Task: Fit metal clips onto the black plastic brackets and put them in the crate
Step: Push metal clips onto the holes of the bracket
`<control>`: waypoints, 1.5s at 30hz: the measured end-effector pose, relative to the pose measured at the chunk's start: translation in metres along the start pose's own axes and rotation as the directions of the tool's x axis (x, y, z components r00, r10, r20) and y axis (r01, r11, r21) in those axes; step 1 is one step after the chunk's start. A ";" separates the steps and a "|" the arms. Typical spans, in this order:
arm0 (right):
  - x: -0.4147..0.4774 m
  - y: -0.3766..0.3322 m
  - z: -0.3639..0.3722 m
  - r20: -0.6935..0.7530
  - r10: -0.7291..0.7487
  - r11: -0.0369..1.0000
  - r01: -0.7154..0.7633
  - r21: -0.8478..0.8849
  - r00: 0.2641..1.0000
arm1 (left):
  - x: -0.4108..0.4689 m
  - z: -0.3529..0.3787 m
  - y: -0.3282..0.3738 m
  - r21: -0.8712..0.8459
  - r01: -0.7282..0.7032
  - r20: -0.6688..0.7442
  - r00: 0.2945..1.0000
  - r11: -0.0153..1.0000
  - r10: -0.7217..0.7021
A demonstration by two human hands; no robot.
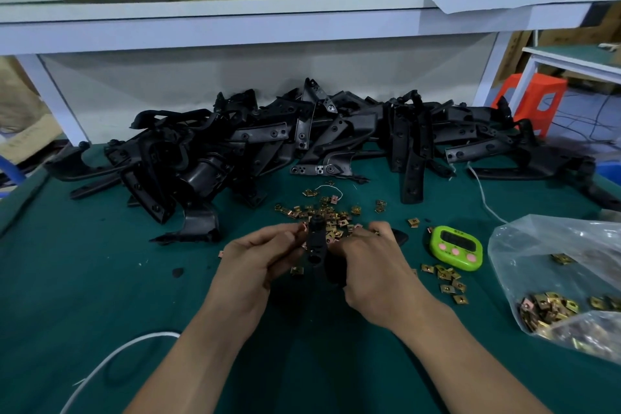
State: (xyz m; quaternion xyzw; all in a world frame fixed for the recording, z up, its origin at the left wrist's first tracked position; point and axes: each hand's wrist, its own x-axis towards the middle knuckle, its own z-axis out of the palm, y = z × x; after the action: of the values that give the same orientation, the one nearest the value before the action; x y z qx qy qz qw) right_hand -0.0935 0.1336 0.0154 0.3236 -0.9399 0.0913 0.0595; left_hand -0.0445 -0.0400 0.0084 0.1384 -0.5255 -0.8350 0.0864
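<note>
Black plastic bracket (316, 244), gripped just left of the green timer (456, 247) by the curled fingers of left hand (255, 265) and right hand (373, 265).
Loose metal clips (322, 208) are scattered left of the timer; the bracket pile (302, 144) behind the timer is judged unfitted; no crate is seen.

Two arms reach over the green tabletop (100, 279). The left grip (255, 265) and the right grip (376, 272) both hold one black bracket (316, 242) between them, fingers curled round it. Just past it lie lots of little gold clips (331, 212). Behind those sits a big pile (302, 138) of black brackets. A green timer (455, 247) lies to the right, near a clear bag (554, 245) with more clips inside. A white cable (111, 360) curls at the near left.
</note>
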 end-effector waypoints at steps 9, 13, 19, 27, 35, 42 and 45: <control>-0.001 -0.006 -0.003 0.026 -0.017 0.998 0.019 -0.059 1.000 | -0.003 0.002 0.000 0.016 -0.007 -0.060 0.998 1.000 0.008; -0.002 -0.008 -0.003 0.018 -0.015 0.998 0.016 -0.055 1.000 | -0.004 0.002 -0.001 -0.004 -0.002 -0.098 0.995 1.000 0.001; -0.002 -0.007 -0.002 0.019 -0.021 0.998 0.022 -0.062 1.000 | -0.004 0.001 0.003 -0.061 0.003 -0.114 0.993 0.998 -0.010; 0.000 -0.007 -0.001 0.025 -0.028 0.998 0.030 -0.060 0.999 | -0.004 0.003 0.005 -0.067 -0.002 -0.093 0.996 0.998 -0.004; -0.002 -0.005 -0.002 0.023 -0.043 0.999 0.044 -0.027 0.999 | -0.009 0.010 0.004 0.026 -0.018 -0.023 1.000 0.999 0.018; -0.002 -0.005 -0.001 -0.008 -0.046 0.999 0.046 -0.019 0.999 | -0.010 0.009 0.006 0.093 -0.016 -0.032 0.999 0.996 0.019; -0.002 -0.006 -0.001 -0.007 -0.055 0.998 0.055 -0.016 0.998 | -0.009 0.008 0.005 0.114 0.003 -0.049 0.999 0.993 0.003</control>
State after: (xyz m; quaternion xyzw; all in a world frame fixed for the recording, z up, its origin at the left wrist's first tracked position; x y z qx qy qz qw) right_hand -0.0885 0.1303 0.0169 0.3487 -0.9310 0.0834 0.0679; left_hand -0.0382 -0.0324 0.0178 0.1635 -0.5700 -0.8000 0.0910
